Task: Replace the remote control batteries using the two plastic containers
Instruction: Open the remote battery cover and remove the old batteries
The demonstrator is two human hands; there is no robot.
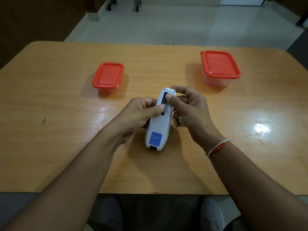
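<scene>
Above the near-centre tabletop, the light, rigid white plastic remote control (pixel 158 124) is gripped by the left hand (pixel 138 115), its open battery bay pinched at by the right hand (pixel 188 105), best held along the sides.

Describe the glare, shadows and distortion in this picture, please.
Head view: bright glare patches on the table to the right of the hands; soft shadows lie left of both red-lidded containers; corners darken, and the wide lens bends the table's edges.
</scene>
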